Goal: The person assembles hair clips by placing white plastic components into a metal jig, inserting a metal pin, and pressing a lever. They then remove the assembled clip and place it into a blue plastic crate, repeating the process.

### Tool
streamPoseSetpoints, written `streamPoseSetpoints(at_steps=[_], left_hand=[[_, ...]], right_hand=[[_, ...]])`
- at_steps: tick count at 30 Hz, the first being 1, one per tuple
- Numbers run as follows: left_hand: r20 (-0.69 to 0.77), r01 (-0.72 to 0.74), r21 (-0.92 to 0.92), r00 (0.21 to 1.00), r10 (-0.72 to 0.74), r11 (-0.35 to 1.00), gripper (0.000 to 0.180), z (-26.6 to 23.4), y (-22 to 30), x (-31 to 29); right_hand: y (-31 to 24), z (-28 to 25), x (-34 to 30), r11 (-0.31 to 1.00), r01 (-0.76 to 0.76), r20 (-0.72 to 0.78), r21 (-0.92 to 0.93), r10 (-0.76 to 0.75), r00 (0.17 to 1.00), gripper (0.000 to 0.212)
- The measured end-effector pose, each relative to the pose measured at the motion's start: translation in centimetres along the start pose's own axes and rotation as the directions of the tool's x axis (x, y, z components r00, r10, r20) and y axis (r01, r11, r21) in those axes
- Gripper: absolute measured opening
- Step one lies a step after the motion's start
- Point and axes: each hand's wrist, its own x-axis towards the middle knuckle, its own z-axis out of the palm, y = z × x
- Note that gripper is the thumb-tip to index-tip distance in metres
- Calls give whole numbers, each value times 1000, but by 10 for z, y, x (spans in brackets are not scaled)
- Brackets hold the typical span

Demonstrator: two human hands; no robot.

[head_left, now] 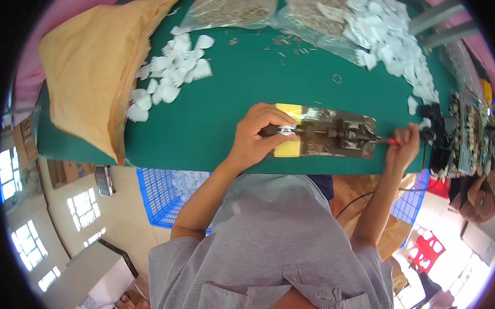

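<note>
A dark metal toggle-clamp fixture (334,134) lies across the green table near its front edge, with a yellow block (288,147) under its left end. At that end my left hand (252,133) is closed, thumb and fingers pinching a small white plastic piece (286,131) against the fixture's tip. How far the piece sits on the tip is too small to tell. My right hand (405,147) is closed round the lever's red handle (391,142) at the fixture's right end. The lever stretches out roughly level toward that hand.
Loose white toothed pieces (171,72) lie at the left beside a large tan bag (94,67). More white pieces (385,38) are heaped at the far right. Clear bags (231,8) of small metal parts lie at the back. A small ring (337,79) rests behind the fixture.
</note>
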Motion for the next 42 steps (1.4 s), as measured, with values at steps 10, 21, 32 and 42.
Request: streamPoseSetpoints(at_steps=[10, 21, 32, 42], left_hand=[[-190, 385, 11, 907, -377, 923, 34, -136, 71, -135], [55, -11, 811, 997, -58, 585, 43, -163, 7, 46], [382, -211, 826, 892, -242, 523, 52, -203, -15, 98], [126, 71, 628, 973, -192, 775, 20, -159, 12, 74]], right_hand=[[7, 10, -11, 963, 151, 89, -221, -135, 987, 30], [10, 11, -9, 942, 190, 156, -276, -151, 976, 29], [-10, 81, -15, 596, 337, 289, -729, -178, 941, 29], [29, 133, 68, -70, 773, 776, -630, -73, 626, 23]])
